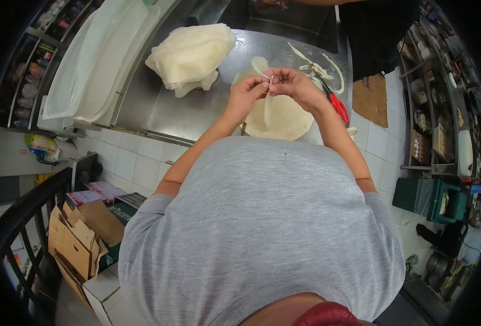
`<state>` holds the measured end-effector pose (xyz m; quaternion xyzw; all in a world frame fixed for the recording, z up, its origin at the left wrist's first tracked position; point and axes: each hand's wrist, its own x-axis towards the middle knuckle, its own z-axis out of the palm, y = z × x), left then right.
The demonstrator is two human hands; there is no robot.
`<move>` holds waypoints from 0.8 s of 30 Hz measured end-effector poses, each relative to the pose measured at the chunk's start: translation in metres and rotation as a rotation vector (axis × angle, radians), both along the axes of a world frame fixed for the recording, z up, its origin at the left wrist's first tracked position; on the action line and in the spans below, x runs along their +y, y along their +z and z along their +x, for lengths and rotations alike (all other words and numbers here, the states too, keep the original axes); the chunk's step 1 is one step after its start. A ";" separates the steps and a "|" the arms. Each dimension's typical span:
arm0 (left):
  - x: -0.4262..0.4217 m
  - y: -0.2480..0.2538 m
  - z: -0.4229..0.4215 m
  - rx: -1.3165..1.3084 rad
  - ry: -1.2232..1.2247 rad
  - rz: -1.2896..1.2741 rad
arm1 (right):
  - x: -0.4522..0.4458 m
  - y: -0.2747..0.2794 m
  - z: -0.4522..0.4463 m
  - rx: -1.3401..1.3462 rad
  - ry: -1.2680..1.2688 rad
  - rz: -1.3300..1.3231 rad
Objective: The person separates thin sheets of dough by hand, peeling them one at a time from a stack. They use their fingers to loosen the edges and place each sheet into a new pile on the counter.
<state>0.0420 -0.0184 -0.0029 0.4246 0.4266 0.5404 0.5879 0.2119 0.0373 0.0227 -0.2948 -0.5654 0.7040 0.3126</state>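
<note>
Both my hands meet above the steel table, their fingertips pinched together on a thin pale strip. My left hand [247, 96] grips it from the left and my right hand [297, 89] from the right. Part of the strip [268, 111] hangs down below my fingers. Under my hands lies a round, cream-coloured thin sheet [284, 119]. A stack of similar pale sheets [194, 51] is heaped to the left. Right of my hands are several pale strips [315, 69] and red-handled scissors [339, 108], whose blades are partly hidden.
The steel table [167, 111] has its near edge before my body. A person in dark clothing [382, 38] stands across at the right. White plastic containers [91, 65] are at the left, cardboard boxes [77, 244] at lower left, and shelves [425, 98] at right.
</note>
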 end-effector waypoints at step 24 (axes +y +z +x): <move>0.005 -0.011 -0.005 -0.091 -0.247 0.090 | 0.011 -0.014 0.007 0.024 -0.025 0.001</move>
